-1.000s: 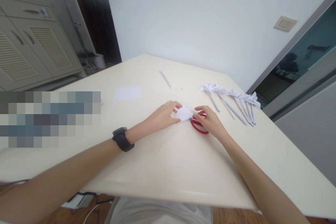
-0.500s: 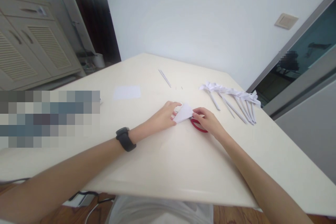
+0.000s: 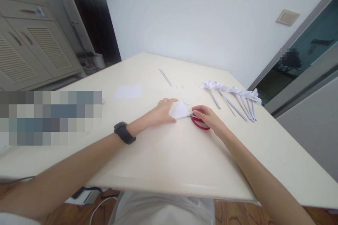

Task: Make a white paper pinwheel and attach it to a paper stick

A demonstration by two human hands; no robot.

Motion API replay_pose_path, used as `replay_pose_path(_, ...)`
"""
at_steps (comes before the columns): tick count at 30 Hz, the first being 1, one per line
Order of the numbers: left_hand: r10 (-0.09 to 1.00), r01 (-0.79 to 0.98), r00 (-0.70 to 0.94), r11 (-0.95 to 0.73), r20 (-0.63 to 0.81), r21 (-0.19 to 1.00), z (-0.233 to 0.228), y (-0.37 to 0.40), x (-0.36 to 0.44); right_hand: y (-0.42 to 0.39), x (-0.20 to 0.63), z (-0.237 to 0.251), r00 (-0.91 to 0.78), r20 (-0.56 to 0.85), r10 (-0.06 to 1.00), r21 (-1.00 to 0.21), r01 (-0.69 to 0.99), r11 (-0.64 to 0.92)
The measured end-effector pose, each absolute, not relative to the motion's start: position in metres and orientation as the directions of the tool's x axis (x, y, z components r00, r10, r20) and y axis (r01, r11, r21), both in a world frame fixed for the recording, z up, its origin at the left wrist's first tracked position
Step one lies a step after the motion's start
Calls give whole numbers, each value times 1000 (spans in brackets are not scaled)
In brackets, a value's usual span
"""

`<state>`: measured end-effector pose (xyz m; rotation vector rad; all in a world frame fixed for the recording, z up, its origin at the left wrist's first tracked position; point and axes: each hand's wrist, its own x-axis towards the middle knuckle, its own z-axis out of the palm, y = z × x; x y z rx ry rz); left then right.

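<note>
The left hand is pinching a light, floppy folded paper, likely best held by its creased edge, while the right hand is gripping red scissors.

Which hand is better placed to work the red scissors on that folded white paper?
Right. The right hand already lies on the red scissors, whose handles sit under its fingers, blades toward the folded white paper. The left hand is pinning that paper to the table, so it looks occupied.
</note>
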<state>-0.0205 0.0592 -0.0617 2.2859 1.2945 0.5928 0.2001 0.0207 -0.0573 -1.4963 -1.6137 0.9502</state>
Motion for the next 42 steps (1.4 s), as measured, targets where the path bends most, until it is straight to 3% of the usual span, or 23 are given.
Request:
replay_pose_path(4, 832, 718, 486, -554, 267, 421, -59, 56, -18, 23, 203, -59, -43, 105, 994, -862, 495, 113)
replay_pose_path(8, 715, 706, 571, -678, 402, 204, -60, 51, -13, 26, 200, -55, -45, 308, 950, -775, 567, 278)
replay_pose_path(9, 675, 691, 594, -706, 438, 151, -59, 50, -11, 26, 197, -53, -86, 384, 919, -708, 612, 353)
replay_pose_path(11, 603, 658, 643, -750, 473, 62, -57, 48, -6, 27, 188, -49, -250, 529, 811, -461, 717, 522)
replay_pose_path(13, 550, 625, 690, -780, 470, -4, -54, 47, 1, 28, 176, -44, -407, 559, 723, -227, 763, 605)
replay_pose_path(17, 481, 579, 750, -809, 454, -98, -46, 48, 10, 35, 152, -40, -549, 530, 647, 55, 783, 620)
replay_pose_path(19, 460, 562, 765, -818, 450, -119, -43, 50, 10, 39, 146, -42, -548, 549, 631, 128, 801, 584)
replay_pose_path(25, 403, 481, 815, -871, 417, -100, -45, 65, 4, 47, 153, -47, -637, 547, 543, 269, 748, 606)
replay_pose_path(31, 255, 318, 889, -941, 381, -112, -49, 105, 9, 75, 172, -41, -759, 442, 478, 342, 636, 692)
replay_pose_path(37, 270, 340, 896, -928, 351, -154, -35, 140, 25, 107, 189, -30, -739, 461, 492, 362, 662, 656)
replay_pose_path(42, 208, 271, 928, -946, 308, -177, -23, 147, 28, 113, 198, -19, -770, 425, 476, 353, 625, 697)
